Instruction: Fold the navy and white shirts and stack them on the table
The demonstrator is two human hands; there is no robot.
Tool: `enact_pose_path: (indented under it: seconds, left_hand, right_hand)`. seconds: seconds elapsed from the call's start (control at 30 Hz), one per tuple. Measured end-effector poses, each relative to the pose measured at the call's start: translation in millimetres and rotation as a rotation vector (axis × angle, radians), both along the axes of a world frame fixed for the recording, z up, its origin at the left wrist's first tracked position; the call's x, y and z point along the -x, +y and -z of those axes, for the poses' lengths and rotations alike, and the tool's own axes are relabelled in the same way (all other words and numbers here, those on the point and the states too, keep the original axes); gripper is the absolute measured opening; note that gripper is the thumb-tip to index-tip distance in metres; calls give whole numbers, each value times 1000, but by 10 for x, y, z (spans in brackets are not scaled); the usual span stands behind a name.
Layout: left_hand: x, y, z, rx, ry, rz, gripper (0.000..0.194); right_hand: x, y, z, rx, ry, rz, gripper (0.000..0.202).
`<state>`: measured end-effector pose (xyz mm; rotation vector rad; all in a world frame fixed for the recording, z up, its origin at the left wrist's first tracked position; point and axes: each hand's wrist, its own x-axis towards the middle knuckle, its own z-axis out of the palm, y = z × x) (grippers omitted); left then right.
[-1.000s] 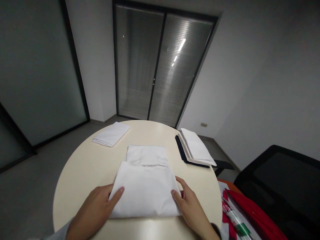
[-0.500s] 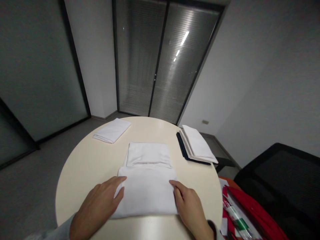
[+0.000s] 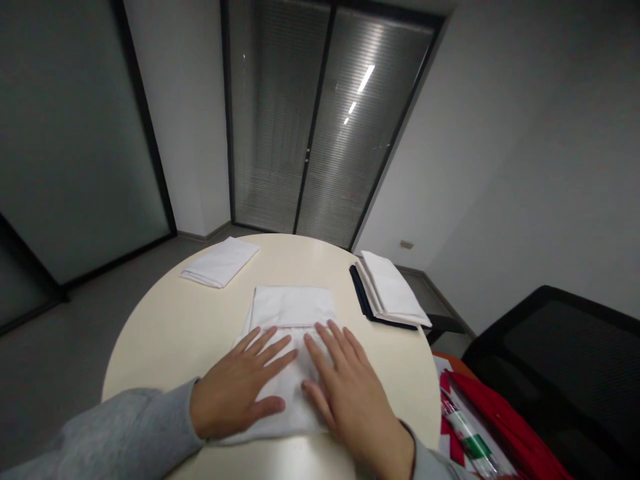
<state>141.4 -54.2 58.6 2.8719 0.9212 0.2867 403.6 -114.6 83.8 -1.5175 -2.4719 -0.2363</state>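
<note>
A white folded cloth garment (image 3: 293, 305) lies in front of me, its far part turned over into a flat band. My left hand (image 3: 245, 380) rests on the near left part, fingers spread and palm down. On the near right part lies my right hand (image 3: 345, 387), also with fingers apart. Both hands cover much of the fabric's lower section, and neither grips it. What kind of garment it is, I cannot tell.
The round cream table (image 3: 165, 333) carries a folded white cloth (image 3: 220, 262) at far left. At far right sits a stack of folded white cloths (image 3: 393, 283) over a dark one (image 3: 363, 293). A black mesh chair (image 3: 560, 367) and red fabric (image 3: 505, 420) are beyond the right edge.
Both hands have left the cloth's side edges and moved inward onto its top. Their fingers have gone from gathered at the edges to spread flat.
</note>
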Motion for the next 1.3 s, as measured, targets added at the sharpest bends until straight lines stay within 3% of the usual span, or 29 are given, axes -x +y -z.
enact_pose_path:
  seconds: [0.07,0.17,0.33,0.4,0.47,0.53,0.6,0.67,0.73,0.83,0.97,1.03,1.17,1.3]
  left_hand:
    - [0,14,140,14,6,14,72]
    - [80,35,231,-4,-25,12,70]
    - [179,54,177,-31,-28,31,68]
    - [201,124,91,-49,-42,29,56]
    - [227,300,-28,-74,-88,-18,40]
    - [248,604,-148,-90,-156,-106,39]
    - [240,988,-230,-72,-193,-194,50]
    - [180,1337,-271,-7,-150,-250,69]
    - [64,1516,-302,43,-72,-274,85]
    - [-180,1325,-358,18,-65,-173,86]
    - [-448,638,-304,141,-89,249,83]
    - [-498,412,-211,223,-77,356,84]
    - [-485,354,-58,308,-49,387,83]
    - [-473,438,-20,298,-76,405,82]
  right_hand:
    - [29,30,115,147,9,-151,72]
    - [-32,29,291,299,41,-181,71]
    - [-171,-39,333,389,82,-142,68]
    - [-186,-63,280,417,107,-133,67]
    - [-183,-45,187,471,132,-142,70]
    - [-180,64,48,523,184,-156,69]
    - [-197,301,-110,486,290,-143,56]
    - [-242,664,-239,341,391,-85,45]
    - [-302,1096,-299,239,348,-23,53]
    - [-361,1701,-266,303,216,22,75]
    - [-307,2208,-147,447,113,1,80]
    - [-237,2356,-122,523,58,-20,79]
    - [-104,2556,-185,612,-36,-59,65]
    - [-23,2575,-375,576,-96,-53,47]
